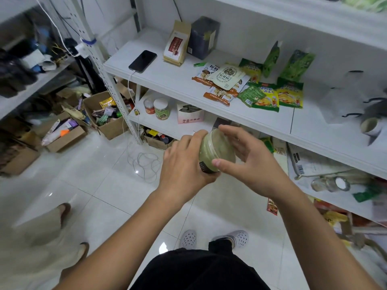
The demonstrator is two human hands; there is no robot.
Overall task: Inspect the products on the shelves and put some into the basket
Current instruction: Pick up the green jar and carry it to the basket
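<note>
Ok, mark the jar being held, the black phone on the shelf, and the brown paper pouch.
jar [215, 151]: head view, on its pale green side wall.
black phone [142, 61]: head view, middle of its dark screen.
brown paper pouch [176, 43]: head view, on its red front label.

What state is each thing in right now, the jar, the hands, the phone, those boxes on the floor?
Clear plastic jar of greenish contents: tilted, lid on, held in both hands.
Left hand: grips the jar's base.
Right hand: thumb and fingers round the jar's top.
Black smartphone: flat on the white shelf, screen dark, white cable plugged in.
Brown cardboard boxes: open, filled with goods.
Brown paper pouch: upright, closed.
</note>
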